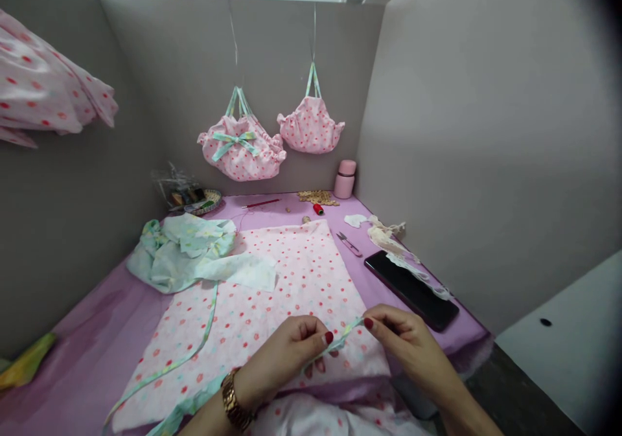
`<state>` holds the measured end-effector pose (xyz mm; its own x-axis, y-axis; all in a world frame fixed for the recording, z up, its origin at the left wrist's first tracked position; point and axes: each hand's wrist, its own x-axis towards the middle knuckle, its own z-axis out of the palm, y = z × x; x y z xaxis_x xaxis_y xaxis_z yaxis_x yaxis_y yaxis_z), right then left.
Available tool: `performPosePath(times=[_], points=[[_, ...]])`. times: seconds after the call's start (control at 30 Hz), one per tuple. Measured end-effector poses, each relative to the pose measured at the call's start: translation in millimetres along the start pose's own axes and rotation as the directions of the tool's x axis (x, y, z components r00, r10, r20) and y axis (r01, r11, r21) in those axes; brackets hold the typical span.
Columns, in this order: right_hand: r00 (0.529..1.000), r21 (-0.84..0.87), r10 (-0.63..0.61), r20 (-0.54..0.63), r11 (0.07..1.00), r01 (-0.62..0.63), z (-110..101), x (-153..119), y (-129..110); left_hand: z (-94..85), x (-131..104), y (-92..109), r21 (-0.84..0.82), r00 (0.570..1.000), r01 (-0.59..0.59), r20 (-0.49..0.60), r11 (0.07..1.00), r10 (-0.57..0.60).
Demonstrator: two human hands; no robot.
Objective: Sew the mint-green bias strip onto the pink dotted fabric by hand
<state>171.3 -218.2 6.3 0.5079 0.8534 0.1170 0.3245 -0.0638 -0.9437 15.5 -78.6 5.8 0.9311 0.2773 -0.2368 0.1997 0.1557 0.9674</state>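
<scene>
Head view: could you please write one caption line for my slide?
Left hand and right hand hold a thin green strip over dotted pink cloth, a phone lying nearby.

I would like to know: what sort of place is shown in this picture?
Probably a small sewing workplace: the table has thread snips and what looks like a red thread spool, and a thin fabric strip is being held.
</scene>
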Motion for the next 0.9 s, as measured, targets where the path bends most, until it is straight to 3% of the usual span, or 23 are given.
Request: performPosePath(times=[0.17,0.9], points=[[1.000,-0.005,-0.022,0.005,1.000,0.022,-0.8,-0.1,4.4,4.1,-1.5,3.8,0.009,0.997,-0.066,-0.027,0.998,0.066],[0.999,0.032,-0.006,0.038,0.999,0.005,1.4,-1.8,0.5,4.9,-5.6,2.5,-0.284,0.972,0.232,0.088,0.930,-0.216]])
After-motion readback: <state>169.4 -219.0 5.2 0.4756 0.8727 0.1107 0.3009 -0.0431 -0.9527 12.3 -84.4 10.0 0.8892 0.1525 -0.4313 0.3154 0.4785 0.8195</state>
